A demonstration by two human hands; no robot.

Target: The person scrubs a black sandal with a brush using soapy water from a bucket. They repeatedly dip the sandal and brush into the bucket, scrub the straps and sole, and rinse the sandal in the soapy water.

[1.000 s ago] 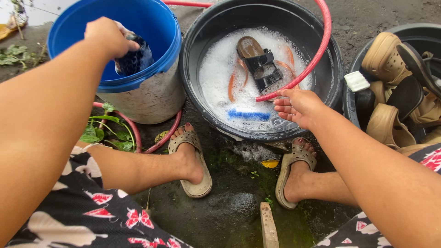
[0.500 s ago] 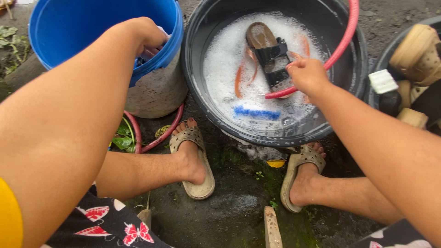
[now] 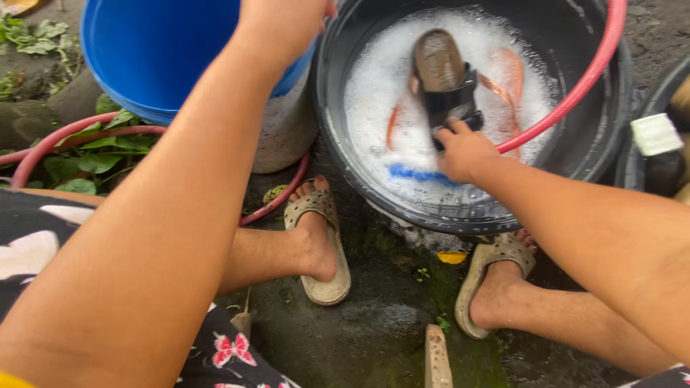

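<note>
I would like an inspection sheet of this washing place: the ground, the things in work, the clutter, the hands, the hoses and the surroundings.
Surface: wet, dark ground with some moss.
Job's things: black basin full of soapy foam; a brown sandal with black strap lies on the foam; a blue brush at the near edge; an orange sandal partly sunk.
Clutter: blue bucket to the left; a white-capped bottle at the right edge.
Hands: left hand over the bucket rim, its fingers cut off by the frame; right hand touches the sandal's strap.
Cables: red hose runs across the basin; another stretch lies on the ground.
Surroundings: green leaves on the left.
</note>
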